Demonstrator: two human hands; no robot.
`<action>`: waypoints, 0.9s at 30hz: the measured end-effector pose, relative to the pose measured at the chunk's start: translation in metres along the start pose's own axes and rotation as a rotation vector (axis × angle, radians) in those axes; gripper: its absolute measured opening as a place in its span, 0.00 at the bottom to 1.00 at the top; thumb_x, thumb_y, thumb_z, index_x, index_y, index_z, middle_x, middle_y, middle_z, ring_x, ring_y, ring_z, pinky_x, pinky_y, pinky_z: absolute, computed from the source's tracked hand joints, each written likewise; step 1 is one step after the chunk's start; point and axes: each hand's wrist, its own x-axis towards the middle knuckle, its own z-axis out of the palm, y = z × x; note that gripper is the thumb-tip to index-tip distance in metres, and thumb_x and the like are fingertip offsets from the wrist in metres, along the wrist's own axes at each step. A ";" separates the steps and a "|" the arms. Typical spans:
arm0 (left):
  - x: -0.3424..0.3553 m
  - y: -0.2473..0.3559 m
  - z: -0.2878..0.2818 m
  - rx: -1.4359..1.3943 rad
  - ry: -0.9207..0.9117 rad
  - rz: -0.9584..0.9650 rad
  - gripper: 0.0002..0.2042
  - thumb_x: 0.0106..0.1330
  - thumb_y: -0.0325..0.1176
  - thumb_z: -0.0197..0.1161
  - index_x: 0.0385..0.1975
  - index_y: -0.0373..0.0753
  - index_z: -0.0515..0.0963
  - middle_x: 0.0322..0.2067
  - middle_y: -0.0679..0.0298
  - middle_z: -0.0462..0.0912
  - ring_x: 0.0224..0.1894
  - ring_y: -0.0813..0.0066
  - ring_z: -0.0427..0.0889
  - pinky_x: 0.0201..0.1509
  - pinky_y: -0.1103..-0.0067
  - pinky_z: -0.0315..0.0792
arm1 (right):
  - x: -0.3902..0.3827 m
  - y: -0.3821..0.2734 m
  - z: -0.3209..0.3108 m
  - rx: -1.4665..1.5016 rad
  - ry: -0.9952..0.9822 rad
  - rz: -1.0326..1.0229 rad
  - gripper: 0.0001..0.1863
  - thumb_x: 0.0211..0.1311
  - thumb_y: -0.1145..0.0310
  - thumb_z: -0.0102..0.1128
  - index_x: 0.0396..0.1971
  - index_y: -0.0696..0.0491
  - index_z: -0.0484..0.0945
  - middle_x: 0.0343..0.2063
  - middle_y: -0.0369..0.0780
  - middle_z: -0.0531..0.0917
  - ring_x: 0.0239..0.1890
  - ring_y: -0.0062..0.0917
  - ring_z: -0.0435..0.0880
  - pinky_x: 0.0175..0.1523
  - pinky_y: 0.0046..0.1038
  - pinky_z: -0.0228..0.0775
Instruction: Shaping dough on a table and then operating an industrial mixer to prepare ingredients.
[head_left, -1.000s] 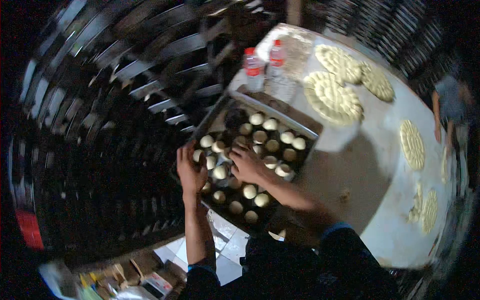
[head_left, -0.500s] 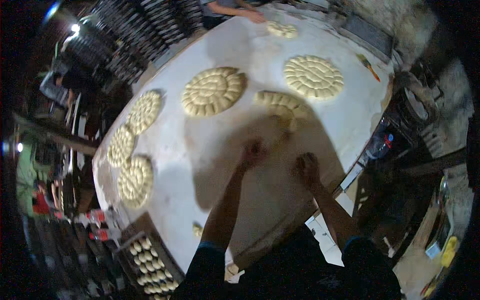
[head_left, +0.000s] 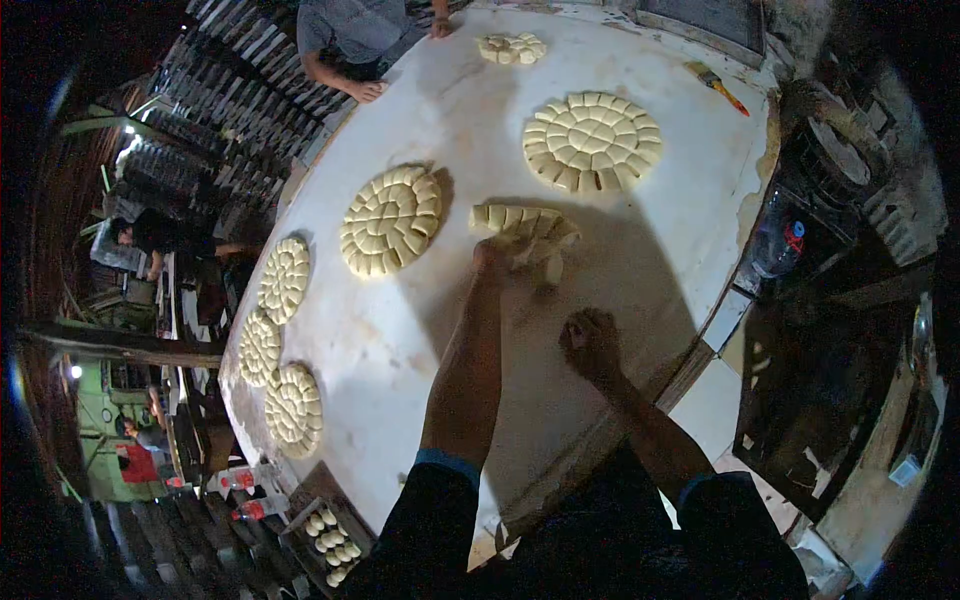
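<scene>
Our left hand [head_left: 494, 258] is by a pale, unfinished-looking dough strip [head_left: 518, 217], our right hand [head_left: 592, 345] curls, pinching we can't tell, and five pale dough rounds [head_left: 592, 145] look done.

A brush [head_left: 718, 88] lies well apart from red-labelled bottles [head_left: 262, 507].

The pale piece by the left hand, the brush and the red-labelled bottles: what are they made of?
Pale piece: probably dough, smooth-looking, with soft, rounded segments. Brush: orange handle, perhaps painted wood or plastic; bristles unclear. Bottles: likely clear plastic, see-through beside red labels.
</scene>
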 end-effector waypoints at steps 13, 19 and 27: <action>-0.372 -0.004 0.023 -0.008 0.495 0.013 0.22 0.61 0.43 0.64 0.49 0.35 0.71 0.46 0.55 0.73 0.47 0.62 0.74 0.53 0.68 0.68 | -0.152 0.006 0.086 -0.235 0.177 -0.742 0.19 0.59 0.57 0.58 0.44 0.54 0.70 0.36 0.44 0.75 0.39 0.33 0.76 0.44 0.36 0.68; -0.520 -0.028 -0.061 0.164 0.640 0.139 0.12 0.64 0.38 0.60 0.41 0.36 0.73 0.37 0.58 0.76 0.41 0.75 0.75 0.47 0.78 0.70 | -0.230 -0.163 0.113 0.542 -0.246 0.129 0.23 0.61 0.56 0.57 0.48 0.53 0.63 0.39 0.39 0.72 0.36 0.20 0.74 0.40 0.26 0.70; -0.691 -0.068 -0.126 1.089 0.978 -0.054 0.10 0.59 0.35 0.62 0.35 0.38 0.74 0.33 0.60 0.77 0.36 0.67 0.75 0.47 0.68 0.69 | -0.163 -0.122 0.038 0.713 0.025 0.193 0.11 0.62 0.63 0.54 0.33 0.55 0.68 0.32 0.38 0.71 0.30 0.25 0.72 0.34 0.30 0.65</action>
